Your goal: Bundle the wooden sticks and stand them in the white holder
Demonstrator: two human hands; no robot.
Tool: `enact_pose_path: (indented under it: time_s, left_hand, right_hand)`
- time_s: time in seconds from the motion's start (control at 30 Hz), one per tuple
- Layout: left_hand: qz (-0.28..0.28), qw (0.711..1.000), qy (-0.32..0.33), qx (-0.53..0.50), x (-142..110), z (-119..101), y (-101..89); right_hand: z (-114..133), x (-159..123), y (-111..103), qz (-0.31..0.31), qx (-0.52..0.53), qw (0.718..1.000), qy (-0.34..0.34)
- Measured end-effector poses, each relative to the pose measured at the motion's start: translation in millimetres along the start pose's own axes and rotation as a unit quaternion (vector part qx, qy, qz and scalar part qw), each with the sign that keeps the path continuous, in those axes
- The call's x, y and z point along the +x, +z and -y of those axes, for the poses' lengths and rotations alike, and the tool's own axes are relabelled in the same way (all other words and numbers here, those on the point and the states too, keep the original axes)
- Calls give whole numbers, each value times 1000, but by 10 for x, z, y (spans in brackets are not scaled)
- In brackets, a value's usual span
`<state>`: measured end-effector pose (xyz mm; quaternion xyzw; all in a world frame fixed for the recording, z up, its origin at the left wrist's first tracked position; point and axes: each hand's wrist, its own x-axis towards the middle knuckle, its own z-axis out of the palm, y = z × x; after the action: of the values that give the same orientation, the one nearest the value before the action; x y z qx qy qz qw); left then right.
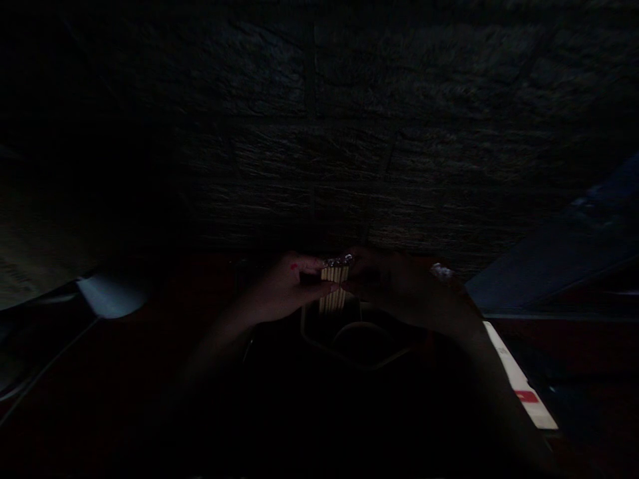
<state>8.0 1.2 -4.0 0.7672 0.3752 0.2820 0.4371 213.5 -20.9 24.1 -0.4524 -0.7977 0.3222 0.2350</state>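
The scene is very dark. Low in the middle, a row of several thin, pale sticks (333,274) stands side by side, with crinkled, shiny wrapping (339,260) along the top; their exact kind is too dim to tell. My left hand (302,276) grips the row from the left, fingers at its top and thumb lower down on its face. From the other side, my right hand (377,276) pinches it the same way, mostly in shadow. Under the sticks is a dark shape with a faint angular rim (367,366), which I cannot make out.
A dark wall of rough, brick-like blocks (309,153) rises behind my hands. Out to the left is a pale, cone-like object (112,296). At the right lie a long white strip with a red mark (512,376) and a small shiny scrap (442,271). A bluish panel (554,246) slants above.
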Motion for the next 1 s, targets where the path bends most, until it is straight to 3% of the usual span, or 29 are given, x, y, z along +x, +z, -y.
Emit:
enact_pose_path:
  time_s: [0.4, 0.67, 1.0]
  left_hand:
    - [-14, 1000, -13, -6, -23, 31, -11]
    - [-11, 1000, -11, -5, -14, 17, -3]
    - [-9, 1000, 0, 11, -18, 34, -16]
  right_hand:
    - [-59, -72, -34, -36, 17, 999, 5]
    - [-18, -3, 34, 1, -12, 1000, -13]
    - [1, -18, 8, -17, -43, 999, 4]
